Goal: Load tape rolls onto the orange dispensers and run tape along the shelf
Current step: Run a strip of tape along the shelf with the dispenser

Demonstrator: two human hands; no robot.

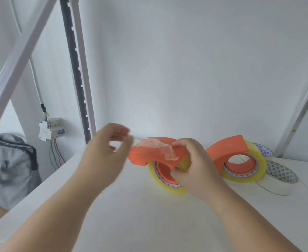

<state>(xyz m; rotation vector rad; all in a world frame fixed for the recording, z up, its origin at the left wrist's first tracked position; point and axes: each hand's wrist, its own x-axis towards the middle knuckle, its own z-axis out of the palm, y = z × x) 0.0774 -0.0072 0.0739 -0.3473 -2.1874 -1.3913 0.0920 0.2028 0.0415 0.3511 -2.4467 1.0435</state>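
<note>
A person's 2 bare forearms reach over a white shelf (113, 206) set against a white wall. The right hand (195, 166) grips an orange dispenser (155, 153) that carries a yellowish tape roll (165, 182); its fingers curl round the roll and the dispenser's body, thumb on top. The roll's lower edge sits at or just above the shelf; which, I cannot tell. A crumpled length of clear tape (160, 149) lies stuck across the top of this dispenser, touching the thumb. The left hand (107, 151) hovers just beside the dispenser's front end, blurred, fingers loosely curled toward the thumb and holding nothing that can be made out. To the right, well apart from the hands, a second dispenser (229, 148) stands on the shelf with its own roll (247, 170) fitted. Behind and beside it lie 2 spare rolls (280, 171) with patterned cores. At far left, off the shelf, are a grey bag (9, 170) and a wall breaker box (50, 129) with coloured wires. Judging from this, loading looks done on both dispensers. No tape shows laid along the shelf, so that part seems still to do, and the bunched tape on top probably needs freeing first.
</note>
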